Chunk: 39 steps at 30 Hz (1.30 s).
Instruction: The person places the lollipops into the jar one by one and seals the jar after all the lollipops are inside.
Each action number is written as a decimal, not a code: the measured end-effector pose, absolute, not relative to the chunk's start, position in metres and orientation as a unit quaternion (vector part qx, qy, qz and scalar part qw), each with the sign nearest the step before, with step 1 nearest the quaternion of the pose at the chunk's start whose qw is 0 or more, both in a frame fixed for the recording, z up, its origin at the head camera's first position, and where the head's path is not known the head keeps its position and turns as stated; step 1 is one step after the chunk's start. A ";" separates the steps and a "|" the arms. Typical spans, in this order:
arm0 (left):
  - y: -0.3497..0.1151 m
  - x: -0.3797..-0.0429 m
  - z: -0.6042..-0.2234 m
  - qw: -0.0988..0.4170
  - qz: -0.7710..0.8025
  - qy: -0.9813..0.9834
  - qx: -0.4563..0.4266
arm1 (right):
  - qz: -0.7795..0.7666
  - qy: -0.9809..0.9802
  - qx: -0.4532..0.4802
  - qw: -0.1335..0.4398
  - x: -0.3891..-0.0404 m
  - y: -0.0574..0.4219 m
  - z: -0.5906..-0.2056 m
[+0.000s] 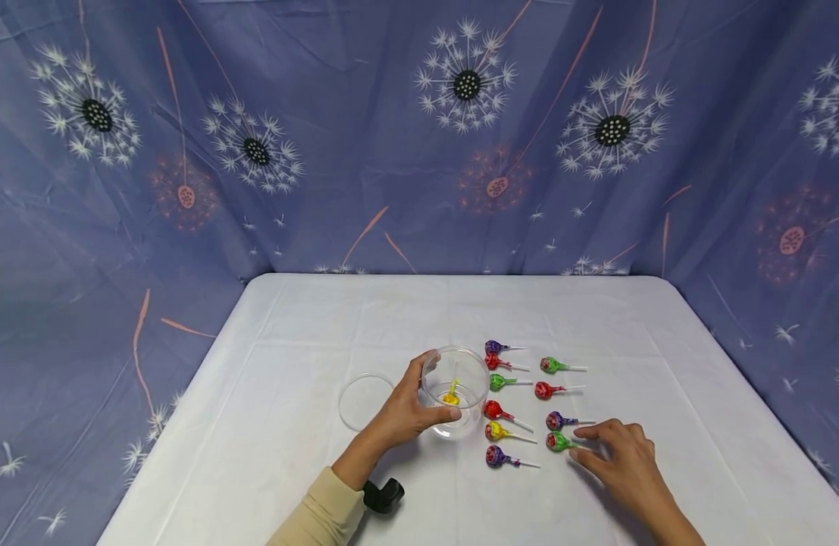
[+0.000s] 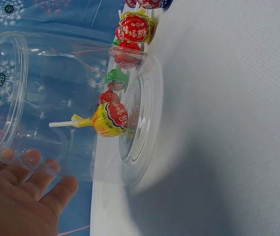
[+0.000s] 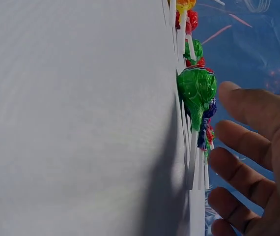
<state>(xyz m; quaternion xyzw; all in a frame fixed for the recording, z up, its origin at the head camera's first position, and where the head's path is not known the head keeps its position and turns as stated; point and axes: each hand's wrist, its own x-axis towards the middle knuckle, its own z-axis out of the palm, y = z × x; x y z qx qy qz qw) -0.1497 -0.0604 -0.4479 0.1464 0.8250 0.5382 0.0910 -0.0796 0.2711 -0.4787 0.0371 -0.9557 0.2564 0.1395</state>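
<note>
My left hand (image 1: 408,406) grips a clear plastic jar (image 1: 470,418) near its rim, the thumb in front and the fingers round the far side. Inside the jar is one yellow lollipop (image 2: 111,119), its stick towards the mouth. In the left wrist view the jar's base is close to or on the cloth; contact is hard to tell. My right hand (image 1: 620,459) hovers with parted fingers around the stick end of a green lollipop (image 1: 557,441). The right wrist view shows a gap between the thumb and that green lollipop (image 3: 197,91).
Two columns of wrapped lollipops lie right of the jar, among them a purple one (image 1: 494,456), a yellow one (image 1: 494,431) and a red one (image 1: 543,390). A clear round lid (image 1: 340,402) lies left of the jar. White cloth (image 1: 255,440) covers the table.
</note>
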 end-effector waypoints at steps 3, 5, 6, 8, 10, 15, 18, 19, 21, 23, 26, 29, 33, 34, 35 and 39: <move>-0.061 -0.150 -0.448 0.093 0.538 0.825 0.143 | 0.257 -0.955 0.041 0.141 -0.079 0.274 -0.482; -0.061 -0.150 -0.448 0.095 0.538 0.826 0.142 | 0.256 -0.955 0.042 0.144 -0.079 0.276 -0.484; -0.061 -0.150 -0.448 0.095 0.538 0.825 0.142 | 0.255 -0.955 0.041 0.145 -0.078 0.277 -0.485; -0.061 -0.150 -0.448 0.096 0.539 0.824 0.144 | 0.254 -0.955 0.039 0.146 -0.078 0.279 -0.488; -0.060 -0.150 -0.448 0.096 0.539 0.824 0.143 | 0.256 -0.955 0.036 0.144 -0.077 0.280 -0.489; -0.060 -0.150 -0.447 0.096 0.541 0.824 0.139 | 0.262 -0.954 0.027 0.140 -0.078 0.283 -0.492; -0.060 -0.150 -0.447 0.097 0.540 0.825 0.136 | 0.263 -0.954 0.025 0.145 -0.079 0.284 -0.495; -0.060 -0.150 -0.447 0.098 0.541 0.824 0.136 | 0.263 -0.953 0.026 0.149 -0.080 0.284 -0.496; -0.060 -0.150 -0.447 0.099 0.541 0.824 0.136 | 0.262 -0.952 0.027 0.153 -0.080 0.284 -0.498; -0.060 -0.149 -0.447 0.101 0.542 0.823 0.136 | 0.261 -0.952 0.027 0.156 -0.081 0.284 -0.500; -0.060 -0.149 -0.448 0.101 0.544 0.822 0.133 | 0.261 -0.952 0.025 0.157 -0.082 0.284 -0.501; -0.060 -0.149 -0.448 0.101 0.546 0.821 0.132 | 0.263 -0.952 0.023 0.156 -0.082 0.283 -0.502; -0.060 -0.149 -0.449 0.103 0.549 0.819 0.133 | 0.262 -0.952 0.021 0.155 -0.082 0.283 -0.502; -0.060 -0.149 -0.449 0.103 0.549 0.819 0.134 | 0.261 -0.953 0.020 0.155 -0.082 0.283 -0.502; -0.060 -0.149 -0.449 0.103 0.549 0.818 0.134 | 0.262 -0.952 0.020 0.156 -0.081 0.283 -0.502; -0.060 -0.149 -0.449 0.103 0.549 0.818 0.136 | 0.270 -0.948 0.022 0.167 -0.081 0.283 -0.501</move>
